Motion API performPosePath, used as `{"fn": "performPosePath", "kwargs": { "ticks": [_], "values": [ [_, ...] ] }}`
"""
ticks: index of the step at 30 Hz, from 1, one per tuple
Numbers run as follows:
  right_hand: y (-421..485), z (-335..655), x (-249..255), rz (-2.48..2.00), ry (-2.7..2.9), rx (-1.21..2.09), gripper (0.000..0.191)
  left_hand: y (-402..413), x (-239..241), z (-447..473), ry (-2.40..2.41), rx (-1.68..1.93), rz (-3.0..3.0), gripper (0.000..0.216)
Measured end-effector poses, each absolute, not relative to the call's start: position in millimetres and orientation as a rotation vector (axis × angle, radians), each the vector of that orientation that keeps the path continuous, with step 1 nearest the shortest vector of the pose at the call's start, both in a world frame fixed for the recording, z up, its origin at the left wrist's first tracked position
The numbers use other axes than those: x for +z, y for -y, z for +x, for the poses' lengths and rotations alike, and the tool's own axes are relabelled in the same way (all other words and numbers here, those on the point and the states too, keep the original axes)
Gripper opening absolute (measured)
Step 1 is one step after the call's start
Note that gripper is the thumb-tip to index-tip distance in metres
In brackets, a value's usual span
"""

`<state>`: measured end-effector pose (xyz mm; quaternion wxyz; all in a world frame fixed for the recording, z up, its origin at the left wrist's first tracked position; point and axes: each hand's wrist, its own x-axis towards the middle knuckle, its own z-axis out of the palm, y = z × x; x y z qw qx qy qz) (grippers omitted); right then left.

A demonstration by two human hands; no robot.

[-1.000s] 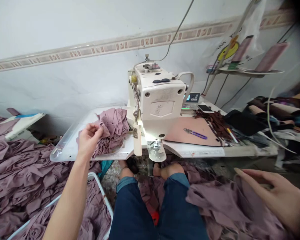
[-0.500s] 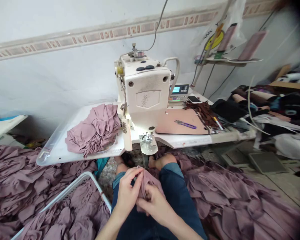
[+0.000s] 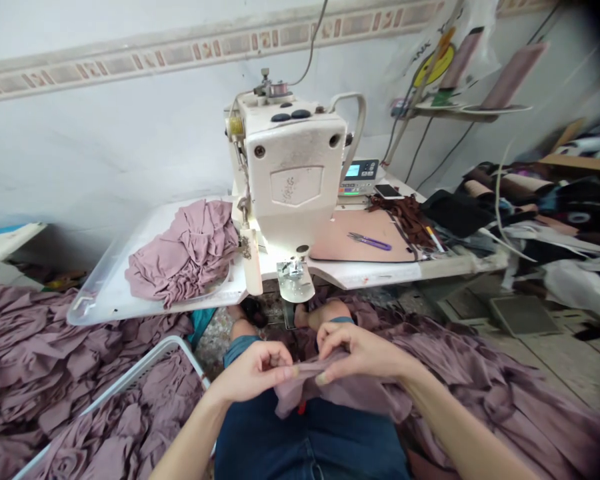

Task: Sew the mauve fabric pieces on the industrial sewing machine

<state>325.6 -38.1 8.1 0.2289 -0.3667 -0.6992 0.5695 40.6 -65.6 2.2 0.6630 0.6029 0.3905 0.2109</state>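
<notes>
A piece of mauve fabric (image 3: 350,393) is stretched between my two hands above my lap, its loose part hanging over my thighs. My left hand (image 3: 257,370) pinches one end of its edge between thumb and fingers. With thumb and fingertips, my right hand (image 3: 355,353) grips the same edge a short way to the right. Just beyond my hands stands a white sewing machine (image 3: 295,167), its small metal plate (image 3: 296,283) jutting toward me. A small red spot shows beneath the fabric; what it is I cannot make out.
Gathered mauve cloth (image 3: 185,247) lies on the table left of the machine. Purple thread snips (image 3: 370,241) rest on a tan mat (image 3: 330,233). At lower left sits a white basket (image 3: 173,343) of mauve pieces, with fabric heaps on both sides. Thread cones (image 3: 515,73) stand at upper right.
My hands have moved apart, the right one going right and upward. The fabric, bunched between them before, is now drawn out sideways and spread over my lap. The view has shifted slightly.
</notes>
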Motion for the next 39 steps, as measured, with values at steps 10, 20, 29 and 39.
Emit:
{"fn": "performPosePath", "kwargs": {
  "ticks": [10,20,29,39],
  "values": [
    [33,311,16,-0.955,1.834,1.635,0.036,48,37,59,-1.044,0.496,1.706,0.024],
    [47,307,18,-1.081,1.893,1.264,0.038,54,17,45,-1.131,0.742,1.653,0.038],
    [59,296,41,-1.054,1.804,0.895,0.040,44,42,39,-1.075,0.828,2.022,0.029],
    [31,284,47,-1.204,1.479,0.791,0.039,18,60,56,-1.162,1.013,1.721,0.031]
  ]
}}
